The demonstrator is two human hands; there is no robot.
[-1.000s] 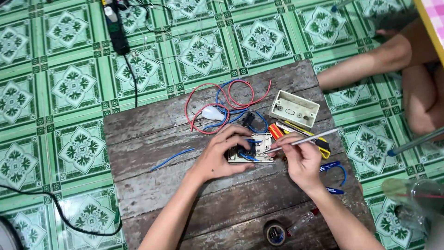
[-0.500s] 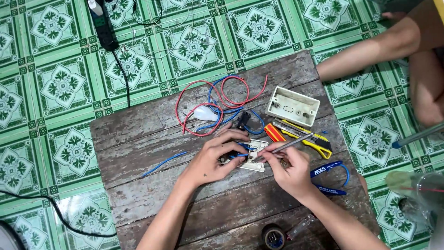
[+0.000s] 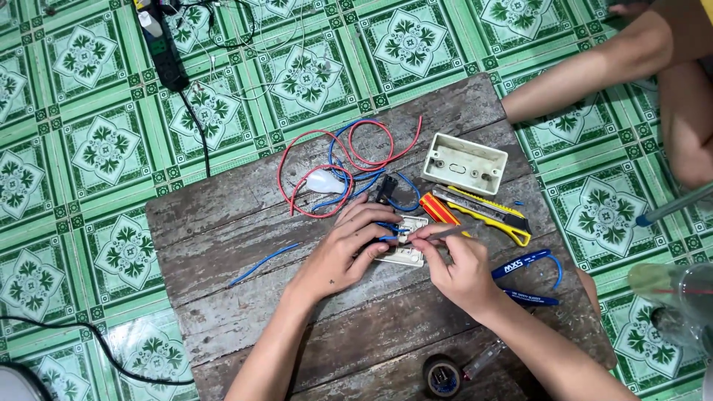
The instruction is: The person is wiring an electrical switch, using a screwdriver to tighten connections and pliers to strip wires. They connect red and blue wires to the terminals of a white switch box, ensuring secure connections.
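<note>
My left hand (image 3: 345, 249) presses down on a white switch plate (image 3: 402, 255) in the middle of a worn wooden board (image 3: 223, 223). Its fingers pinch a blue wire at the plate. My right hand (image 3: 460, 263) holds a thin screwdriver (image 3: 445, 232), with the tip at the plate's top edge. Red and blue wires (image 3: 334, 160) loop just behind, around a small white bulb (image 3: 325, 182) and a black lamp holder (image 3: 384, 188).
A white wall box (image 3: 465, 163), a yellow utility knife (image 3: 486, 212), an orange-handled tool (image 3: 438, 209) and blue-handled pliers (image 3: 523, 278) lie to the right. Black tape roll (image 3: 441, 373) sits near me. A power strip (image 3: 163, 48) lies on the green tiled floor. Another person's arm (image 3: 594, 67) is at top right.
The camera view has shifted. My right hand has drawn closer to the plate, bringing the screwdriver tip onto it. My left hand stays on the plate.
</note>
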